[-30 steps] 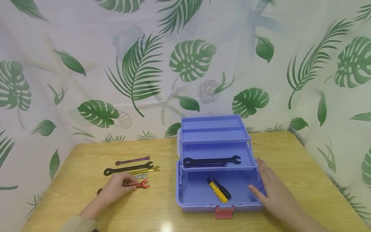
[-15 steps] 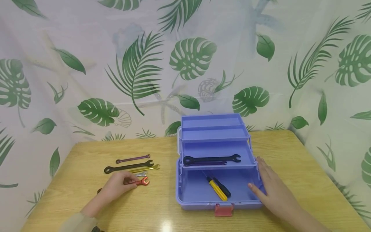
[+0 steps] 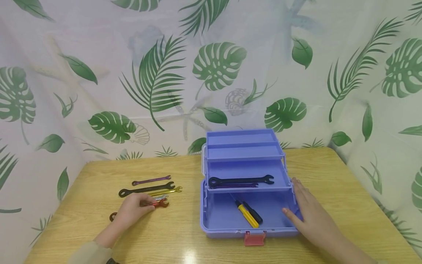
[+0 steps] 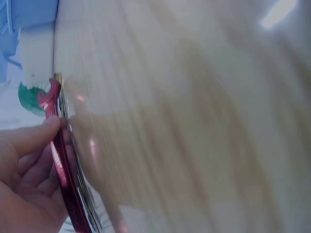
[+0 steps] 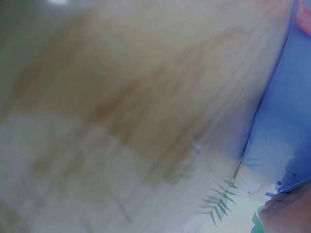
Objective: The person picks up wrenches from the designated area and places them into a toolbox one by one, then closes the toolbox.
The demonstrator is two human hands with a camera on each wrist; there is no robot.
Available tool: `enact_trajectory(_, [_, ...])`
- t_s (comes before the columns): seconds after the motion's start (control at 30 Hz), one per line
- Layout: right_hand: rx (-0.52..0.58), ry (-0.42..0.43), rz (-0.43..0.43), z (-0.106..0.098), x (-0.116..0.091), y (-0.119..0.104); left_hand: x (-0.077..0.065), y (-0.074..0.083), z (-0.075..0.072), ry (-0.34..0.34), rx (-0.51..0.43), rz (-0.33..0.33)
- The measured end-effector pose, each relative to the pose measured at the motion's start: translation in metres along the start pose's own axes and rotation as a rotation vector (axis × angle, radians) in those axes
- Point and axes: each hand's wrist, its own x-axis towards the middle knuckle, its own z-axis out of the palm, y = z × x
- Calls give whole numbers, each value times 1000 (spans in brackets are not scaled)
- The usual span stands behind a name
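Observation:
My left hand (image 3: 133, 211) pinches a red combination wrench (image 3: 163, 202) between thumb and fingers, low at the left of the table. In the left wrist view the red wrench (image 4: 63, 170) lies along the fingers, its open end past the thumb. A silver wrench (image 3: 165, 197) sits right behind it, partly hidden. Further back lie a gold wrench (image 3: 168, 191), a black wrench (image 3: 145, 190) and a purple wrench (image 3: 151, 180). My right hand (image 3: 313, 216) rests with straight fingers against the right side of the blue toolbox (image 3: 227, 233).
The toolbox stands open with raised trays. Its lower tray holds a black wrench (image 3: 242, 180) and a purple wrench (image 3: 234, 186). In the base lie a yellow screwdriver (image 3: 249, 217) and a black-handled one (image 3: 254, 213). A pink latch (image 3: 254, 239) hangs in front; a leaf-patterned cloth (image 3: 217, 66) hangs behind.
The left hand has shifted the red wrench slightly back, so its open end now overlaps the silver wrench in the head view. The right hand stays on the toolbox side.

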Motion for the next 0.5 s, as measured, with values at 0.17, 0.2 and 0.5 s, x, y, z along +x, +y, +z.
enact_trajectory(0.17, [2, -6, 0, -2, 1, -2, 1, 10, 1, 45, -16, -36])
enact_trajectory(0.2, [1, -10, 3, -2, 1, -2, 1, 12, 1, 51, -17, -41])
enact_trajectory(0.5, [-5, -19, 10, -3, 1, -2, 3, 38, 1, 50, -63, -57])
